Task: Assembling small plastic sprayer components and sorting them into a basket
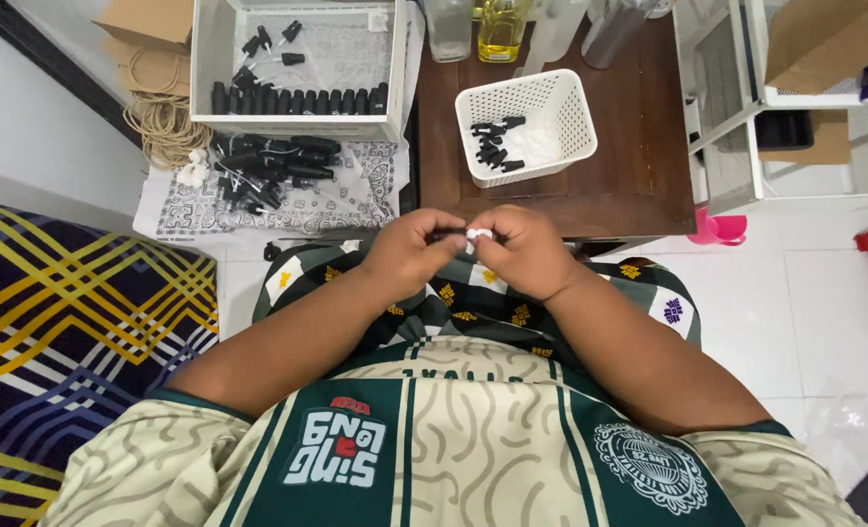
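Observation:
My left hand [409,249] and my right hand [522,252] meet in front of my chest, just below the near edge of a dark wooden table [629,146]. Between their fingertips they pinch a small part [473,235] with a white piece and a black end; most of it is hidden by my fingers. On the table, a little beyond my hands, stands a white plastic basket [561,98] holding several small black spray caps [492,146].
A white bin [297,125] with a row of black caps stands at the back left, with a pile of black sprayer parts [268,166] on a patterned cloth before it. Bottles [500,27] line the table's far edge. A white shelf [736,117] stands at right.

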